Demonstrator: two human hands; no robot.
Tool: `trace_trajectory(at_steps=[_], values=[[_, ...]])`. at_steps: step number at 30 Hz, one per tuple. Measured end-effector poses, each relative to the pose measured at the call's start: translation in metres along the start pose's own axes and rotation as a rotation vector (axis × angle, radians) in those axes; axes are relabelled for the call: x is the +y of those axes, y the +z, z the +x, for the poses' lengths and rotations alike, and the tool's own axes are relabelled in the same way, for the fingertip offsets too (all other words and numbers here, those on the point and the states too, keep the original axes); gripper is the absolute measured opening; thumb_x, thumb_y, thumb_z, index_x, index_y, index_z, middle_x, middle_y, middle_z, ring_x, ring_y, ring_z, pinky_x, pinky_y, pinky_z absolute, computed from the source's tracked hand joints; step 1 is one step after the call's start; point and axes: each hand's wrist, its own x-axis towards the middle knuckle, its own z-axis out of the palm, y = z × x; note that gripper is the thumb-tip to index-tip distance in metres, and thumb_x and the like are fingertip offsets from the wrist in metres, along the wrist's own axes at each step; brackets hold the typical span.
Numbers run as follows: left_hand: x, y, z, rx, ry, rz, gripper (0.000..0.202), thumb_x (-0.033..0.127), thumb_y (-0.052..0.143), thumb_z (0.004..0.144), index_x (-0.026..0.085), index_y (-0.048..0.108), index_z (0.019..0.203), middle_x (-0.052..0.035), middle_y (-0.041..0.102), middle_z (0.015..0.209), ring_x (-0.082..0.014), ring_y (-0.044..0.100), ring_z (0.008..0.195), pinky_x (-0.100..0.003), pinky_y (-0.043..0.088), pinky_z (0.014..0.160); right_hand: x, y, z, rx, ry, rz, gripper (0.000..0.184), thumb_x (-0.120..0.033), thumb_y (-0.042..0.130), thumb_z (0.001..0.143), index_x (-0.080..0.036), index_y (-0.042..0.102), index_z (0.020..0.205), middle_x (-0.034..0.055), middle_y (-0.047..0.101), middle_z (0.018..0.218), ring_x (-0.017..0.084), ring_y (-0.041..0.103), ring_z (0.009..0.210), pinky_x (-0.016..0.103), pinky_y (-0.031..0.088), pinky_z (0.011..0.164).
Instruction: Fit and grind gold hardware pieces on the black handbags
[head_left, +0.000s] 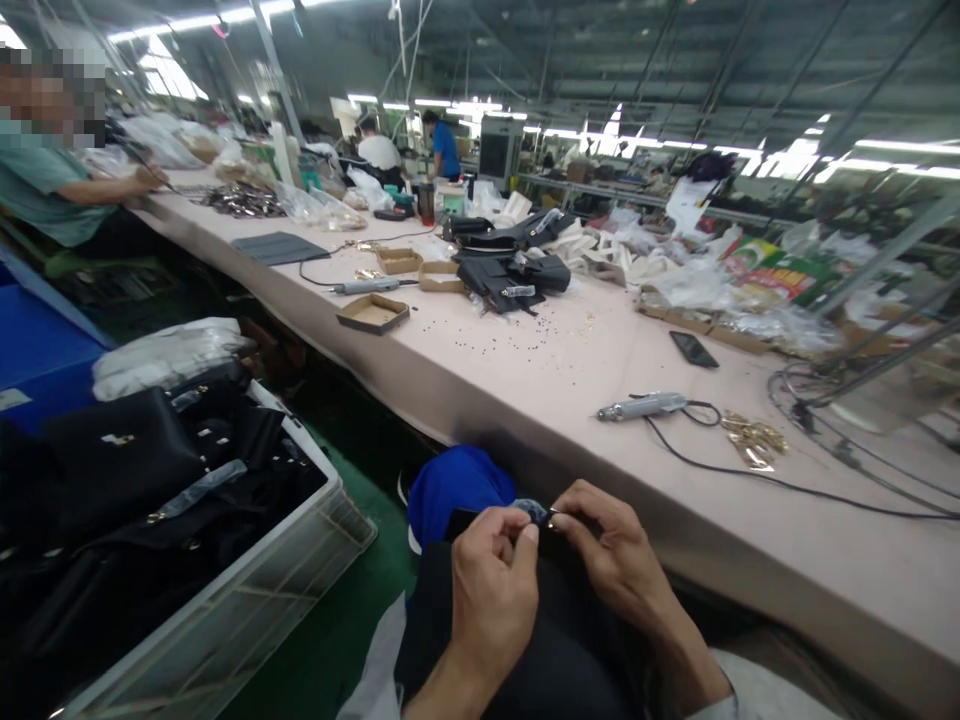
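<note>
The largest writing is on a green, red and yellow printed packet (780, 272) at the right, where a few pale letters show but no word reads surely. A white label (13, 399) on the blue bin (45, 345) at the far left is too small to read.

A smooth, dull black bag (574, 640) lies across the person's lap, below the table edge. The left hand (495, 585) presses thumb and forefinger together on a strap (531, 508) wrapped in crinkled clear plastic. The right hand (616, 548), just beside it, pinches a small shiny metal piece (553, 516) between thumb and forefinger; its exact shape is hidden.

On the pale, smooth-covered table (510, 400) lie a grey, tube-shaped power tool (646, 406) with a black cord, a heap of gold-coloured metal parts (754, 440) and a dark, flat phone (694, 349). Farther off, a shallow cardboard tray (385, 327) sits near scattered tiny black bits (517, 345) and more black bags (510, 280).

At the left, a grey plastic crate (247, 625) is heaped with black bags bearing gold fittings. Beyond it, a co-worker in a green shirt (41, 195) sits at the table.
</note>
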Motion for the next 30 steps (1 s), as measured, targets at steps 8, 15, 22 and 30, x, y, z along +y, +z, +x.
trace_trajectory(at_steps=[8, 15, 22, 30], values=[[-0.011, 0.008, 0.037, -0.214, 0.048, -0.142, 0.014, 0.025, 0.074, 0.08, 0.017, 0.085, 0.082, -0.0096, 0.076, 0.068, -0.0201, 0.063, 0.056, -0.027, 0.042, 0.05, 0.021, 0.003, 0.01, -0.099, 0.225, 0.182, 0.032, -0.042, 0.059, 0.101, -0.016, 0.073, 0.089, 0.0001, 0.059, 0.073, 0.015, 0.054, 0.065, 0.028, 0.043, 0.064], [-0.02, 0.019, 0.041, -0.191, 0.074, -0.017, 0.018, 0.019, 0.069, 0.081, 0.015, 0.086, 0.087, -0.0104, 0.082, 0.079, -0.0227, 0.073, 0.068, -0.028, 0.051, 0.061, 0.038, 0.007, 0.007, -0.058, 0.226, 0.153, 0.029, -0.041, 0.06, 0.098, -0.016, 0.073, 0.091, 0.0013, 0.06, 0.076, 0.015, 0.052, 0.064, 0.026, 0.04, 0.059], [-0.03, 0.027, 0.049, -0.141, 0.051, 0.014, 0.014, 0.017, 0.072, 0.078, 0.014, 0.085, 0.082, -0.0089, 0.082, 0.076, -0.0224, 0.075, 0.069, -0.027, 0.052, 0.061, 0.055, 0.026, 0.01, 0.071, 0.297, 0.203, 0.04, -0.05, 0.065, 0.095, -0.016, 0.067, 0.072, 0.0012, 0.056, 0.064, 0.014, 0.046, 0.059, 0.027, 0.034, 0.055], [-0.045, 0.028, 0.064, -0.17, 0.011, 0.022, 0.014, 0.015, 0.071, 0.077, 0.014, 0.085, 0.081, -0.0081, 0.08, 0.071, -0.0196, 0.072, 0.063, -0.026, 0.05, 0.057, 0.072, 0.032, 0.007, 0.074, 0.407, 0.433, 0.046, -0.059, 0.071, 0.092, -0.015, 0.069, 0.077, 0.0004, 0.056, 0.058, 0.012, 0.044, 0.052, 0.026, 0.032, 0.052]])
